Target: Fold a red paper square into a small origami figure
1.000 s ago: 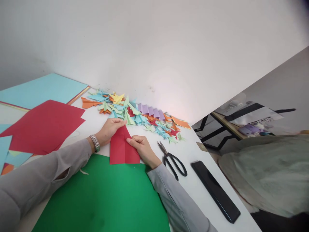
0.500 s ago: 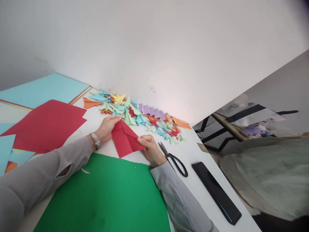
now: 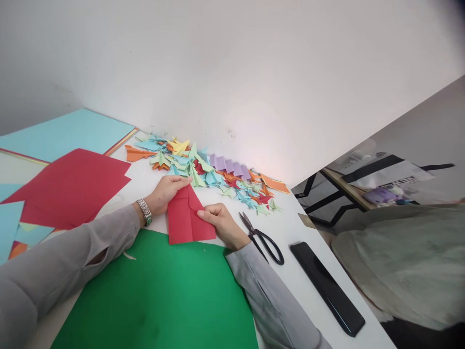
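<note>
A folded red paper point(image 3: 181, 223) was at the far edge of a green sheet point(image 3: 156, 291), its narrower, slanted end toward the wall point(image 3: 218, 72), with the left hand point(image 3: 163, 194) pinching it near that end and the right hand point(image 3: 225, 224) gripping its right side. Beyond it on the white table point(image 3: 290, 283) lay a heap of small folded papers point(image 3: 203, 170), with scissors point(image 3: 254, 232) near the right hand and a long black object point(image 3: 327, 288) farther right. To the left were a larger red sheet point(image 3: 72, 189) and a blue-topped paper stack point(image 3: 72, 135).

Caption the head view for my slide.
Left hand and right hand holding folded red paper, with black-handled scissors lying to the right.
</note>
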A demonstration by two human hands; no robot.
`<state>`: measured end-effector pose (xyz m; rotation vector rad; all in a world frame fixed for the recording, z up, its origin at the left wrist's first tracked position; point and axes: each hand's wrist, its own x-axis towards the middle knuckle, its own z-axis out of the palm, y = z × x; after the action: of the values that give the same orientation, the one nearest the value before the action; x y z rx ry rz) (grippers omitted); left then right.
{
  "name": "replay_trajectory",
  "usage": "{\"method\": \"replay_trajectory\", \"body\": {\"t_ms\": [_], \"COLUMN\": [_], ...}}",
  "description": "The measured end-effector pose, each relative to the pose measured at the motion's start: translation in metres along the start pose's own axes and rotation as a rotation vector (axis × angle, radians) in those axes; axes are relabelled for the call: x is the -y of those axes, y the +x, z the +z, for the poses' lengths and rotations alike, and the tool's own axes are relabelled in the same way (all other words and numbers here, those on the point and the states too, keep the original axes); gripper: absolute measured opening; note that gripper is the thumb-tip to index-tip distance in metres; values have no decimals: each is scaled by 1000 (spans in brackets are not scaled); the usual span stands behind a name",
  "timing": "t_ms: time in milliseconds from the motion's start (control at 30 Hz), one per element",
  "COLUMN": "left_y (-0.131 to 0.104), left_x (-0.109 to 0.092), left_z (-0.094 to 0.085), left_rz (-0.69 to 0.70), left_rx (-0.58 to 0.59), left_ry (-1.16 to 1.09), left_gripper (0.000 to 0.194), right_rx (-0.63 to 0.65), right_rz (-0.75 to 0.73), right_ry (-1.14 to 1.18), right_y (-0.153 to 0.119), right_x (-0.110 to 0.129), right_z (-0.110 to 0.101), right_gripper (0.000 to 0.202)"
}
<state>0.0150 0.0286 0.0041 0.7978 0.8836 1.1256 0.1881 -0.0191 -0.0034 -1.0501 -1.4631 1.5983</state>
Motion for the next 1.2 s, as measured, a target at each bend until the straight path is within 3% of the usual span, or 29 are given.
{"method": "replay_trajectory", "body": {"t_ms": [167,300,433,567,667,800,967,1200], "left_y": [6,6,2,-2,-4,-5,-3,-5], "left_x": [-4,-7,-4,2,4,3,5,3], "left_z": [-4,-7,-5,-1,1,2,0,0], "left_rz": [-61,-112,-67,99,196,163,136,144], "left_rx": [-60,-79,53,176,225,185,148,170], "left_ry": [-176,-229,8,426,592,494,414,513], "left_gripper": [27,23,29,35,38,41,32,27], "right_rx": [-36,-115,-119,-44,-128,-276,-431,-470], "right_rz": [-25,-146,-161,-110,-116,-183,-253,-300], "right_ry": [66,118,92,-1,-30,-50,-2,-30], "right_y": [3,7,11,13,15,17,19,23], "right_x": [-6,-7,-6,-9,-12,-13,-16,-23], "right_z": [-8,-11,-6,3,8,10,7,5], "right_gripper": [54,61,57,41,35,31,28,22]}}
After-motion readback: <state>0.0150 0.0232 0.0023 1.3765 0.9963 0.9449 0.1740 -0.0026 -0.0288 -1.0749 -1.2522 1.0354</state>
